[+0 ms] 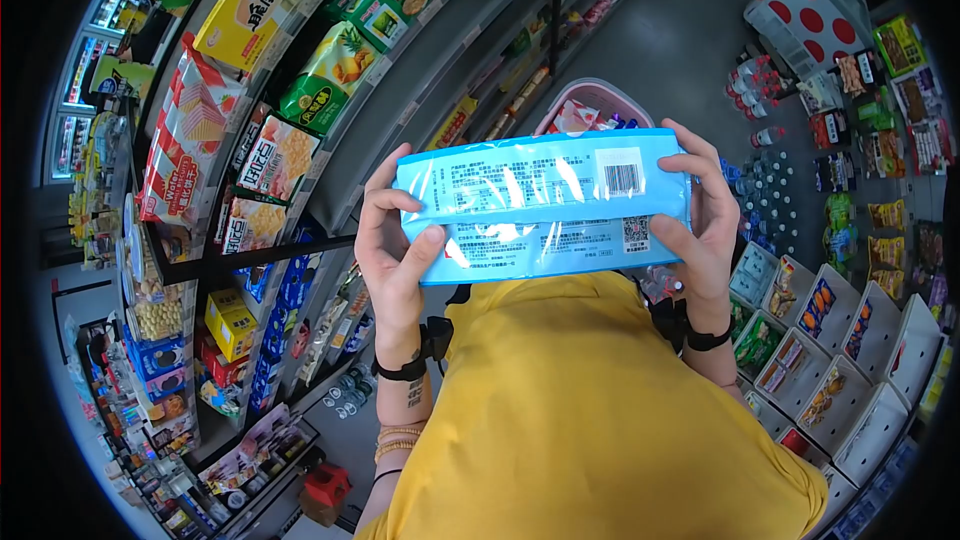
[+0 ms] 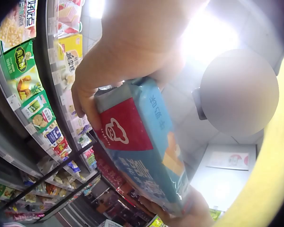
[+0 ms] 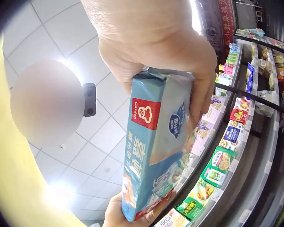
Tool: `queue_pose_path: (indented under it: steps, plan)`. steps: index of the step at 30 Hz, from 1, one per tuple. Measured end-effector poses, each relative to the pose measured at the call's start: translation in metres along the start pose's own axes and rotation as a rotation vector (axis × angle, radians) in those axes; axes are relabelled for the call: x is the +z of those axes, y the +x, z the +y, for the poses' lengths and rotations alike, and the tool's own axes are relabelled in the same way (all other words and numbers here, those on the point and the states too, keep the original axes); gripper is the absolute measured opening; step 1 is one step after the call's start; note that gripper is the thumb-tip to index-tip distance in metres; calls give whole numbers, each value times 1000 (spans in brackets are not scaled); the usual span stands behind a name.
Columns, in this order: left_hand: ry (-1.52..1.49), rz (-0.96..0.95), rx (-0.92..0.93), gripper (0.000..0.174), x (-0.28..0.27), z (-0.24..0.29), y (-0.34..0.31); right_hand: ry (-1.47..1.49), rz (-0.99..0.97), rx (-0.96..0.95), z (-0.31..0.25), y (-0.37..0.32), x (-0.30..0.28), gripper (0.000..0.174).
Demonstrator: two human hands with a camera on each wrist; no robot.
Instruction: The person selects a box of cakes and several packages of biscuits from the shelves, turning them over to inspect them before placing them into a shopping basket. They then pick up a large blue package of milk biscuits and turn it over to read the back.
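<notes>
A long light-blue snack packet [image 1: 540, 205] is held up in front of the chest, its printed back with a barcode facing the head camera. The left hand [image 1: 395, 240] grips one end, thumb on the near face. At the other end the right hand [image 1: 705, 215] holds it the same way, thumb beside the square code. In the left wrist view the packet [image 2: 142, 137] shows a red logo patch, with the left hand [image 2: 128, 47] round its end. The right wrist view shows the packet's side [image 3: 146, 142] under the right hand [image 3: 156, 42].
Shelves of packaged snacks [image 1: 340, 80] curve along the left. A pink basket [image 1: 600, 90] with items stands beyond the packet. White bins [image 1: 830, 380] of snacks are at the lower right, and bottles [image 1: 775, 190] stand on the floor at the right.
</notes>
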State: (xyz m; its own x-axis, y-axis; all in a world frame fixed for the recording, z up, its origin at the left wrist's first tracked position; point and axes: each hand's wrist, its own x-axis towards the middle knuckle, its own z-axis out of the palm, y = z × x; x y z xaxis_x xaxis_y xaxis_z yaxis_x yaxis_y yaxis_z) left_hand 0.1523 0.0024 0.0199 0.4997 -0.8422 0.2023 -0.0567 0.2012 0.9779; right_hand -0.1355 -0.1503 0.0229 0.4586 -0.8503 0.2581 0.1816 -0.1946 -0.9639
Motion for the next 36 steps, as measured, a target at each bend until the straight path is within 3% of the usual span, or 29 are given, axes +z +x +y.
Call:
queue_pose_path:
  steps: [36]
  plan:
    - [-5,48,-45,31,-1,0,1,2,-16,29,8,3,4,50]
